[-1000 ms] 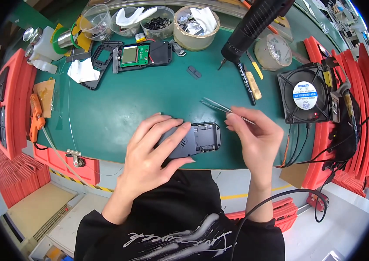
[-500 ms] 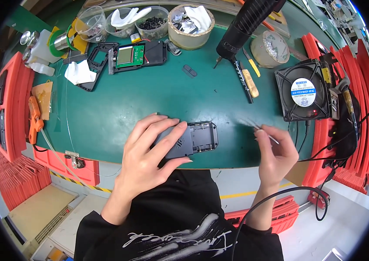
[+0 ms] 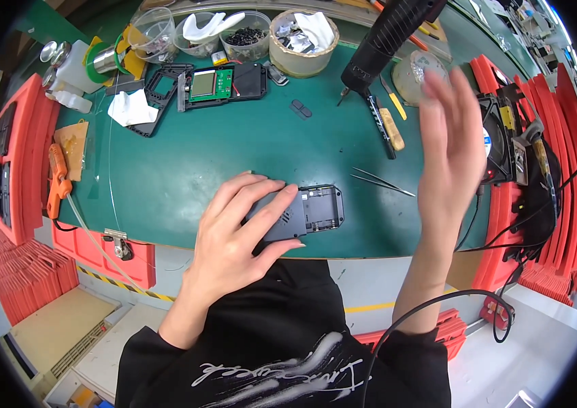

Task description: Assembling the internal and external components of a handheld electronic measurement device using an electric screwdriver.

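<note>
My left hand (image 3: 231,238) lies over a dark grey handheld device case (image 3: 282,224), thumb along its near edge and fingers across its top. An open battery compartment (image 3: 323,208) with metal spring contacts shows at the case's right end. My right hand (image 3: 453,146) is raised at the right with nothing in it, fingers stretched upward and blurred. Beside it, a pair of metal tweezers (image 3: 384,183) rests on the green mat (image 3: 166,177). The hand and wrist partly cover a black fan (image 3: 501,146).
An electric screwdriver (image 3: 370,58) hangs above a marker (image 3: 382,129) and a wooden-handled tool (image 3: 392,129). At the back stand tubs of small parts (image 3: 244,39) and an opened device with a green circuit board (image 3: 212,85). An orange glue gun (image 3: 58,180) lies left; red foam trays (image 3: 20,156) flank the bench.
My right hand has let go of the tweezers, leaving them on the mat, and has moved up and to the right with its fingers extended. My left hand stays on the device case.
</note>
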The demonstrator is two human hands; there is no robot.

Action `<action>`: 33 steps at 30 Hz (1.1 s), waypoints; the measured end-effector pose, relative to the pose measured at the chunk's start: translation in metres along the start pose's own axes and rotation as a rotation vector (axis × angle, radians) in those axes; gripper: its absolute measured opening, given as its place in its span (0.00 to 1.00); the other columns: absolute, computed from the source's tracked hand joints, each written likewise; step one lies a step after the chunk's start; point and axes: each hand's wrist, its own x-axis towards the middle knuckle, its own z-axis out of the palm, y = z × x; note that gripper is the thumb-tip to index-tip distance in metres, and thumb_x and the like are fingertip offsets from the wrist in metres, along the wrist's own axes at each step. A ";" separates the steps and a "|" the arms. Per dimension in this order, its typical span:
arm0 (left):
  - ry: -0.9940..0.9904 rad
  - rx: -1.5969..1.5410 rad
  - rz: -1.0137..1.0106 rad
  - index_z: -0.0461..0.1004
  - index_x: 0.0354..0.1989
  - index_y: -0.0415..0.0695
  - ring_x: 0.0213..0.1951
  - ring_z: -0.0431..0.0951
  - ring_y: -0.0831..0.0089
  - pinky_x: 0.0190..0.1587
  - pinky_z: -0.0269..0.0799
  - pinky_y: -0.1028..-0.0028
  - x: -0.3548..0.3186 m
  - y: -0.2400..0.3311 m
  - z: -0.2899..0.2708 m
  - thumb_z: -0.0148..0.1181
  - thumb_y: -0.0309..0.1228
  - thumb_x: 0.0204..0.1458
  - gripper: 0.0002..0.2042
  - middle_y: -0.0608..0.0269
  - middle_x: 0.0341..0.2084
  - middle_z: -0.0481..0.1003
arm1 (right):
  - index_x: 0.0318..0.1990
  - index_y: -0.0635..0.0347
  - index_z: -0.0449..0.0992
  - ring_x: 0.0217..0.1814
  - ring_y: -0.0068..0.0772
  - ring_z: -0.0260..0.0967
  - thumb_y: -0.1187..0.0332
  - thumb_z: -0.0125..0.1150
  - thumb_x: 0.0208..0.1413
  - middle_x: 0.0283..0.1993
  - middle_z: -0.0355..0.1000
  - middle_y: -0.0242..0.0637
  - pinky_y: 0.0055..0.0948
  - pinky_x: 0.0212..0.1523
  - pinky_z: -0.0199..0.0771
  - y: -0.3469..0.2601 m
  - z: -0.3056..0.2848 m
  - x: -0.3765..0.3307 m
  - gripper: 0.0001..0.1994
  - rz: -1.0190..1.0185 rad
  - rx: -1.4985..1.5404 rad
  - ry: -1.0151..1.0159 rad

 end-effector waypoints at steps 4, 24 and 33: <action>-0.010 -0.026 0.010 0.81 0.55 0.42 0.52 0.75 0.53 0.54 0.75 0.58 0.002 0.002 0.000 0.80 0.34 0.32 0.34 0.57 0.51 0.78 | 0.68 0.74 0.61 0.48 0.33 0.76 0.65 0.67 0.64 0.47 0.77 0.48 0.29 0.50 0.76 0.004 0.043 0.055 0.32 -0.077 0.263 0.015; 0.004 -0.032 -0.002 0.80 0.54 0.42 0.52 0.75 0.53 0.53 0.75 0.58 -0.002 0.001 -0.001 0.79 0.35 0.34 0.32 0.58 0.50 0.77 | 0.53 0.64 0.66 0.24 0.27 0.61 0.71 0.56 0.65 0.25 0.63 0.33 0.32 0.28 0.66 -0.013 0.030 0.013 0.12 -0.092 0.657 -0.110; 0.125 -0.160 -0.035 0.82 0.48 0.41 0.54 0.76 0.53 0.55 0.75 0.58 0.009 0.007 0.001 0.79 0.30 0.36 0.25 0.58 0.48 0.79 | 0.58 0.63 0.61 0.19 0.30 0.61 0.72 0.62 0.59 0.24 0.64 0.35 0.32 0.21 0.67 -0.036 0.019 0.002 0.22 -0.159 0.852 -0.060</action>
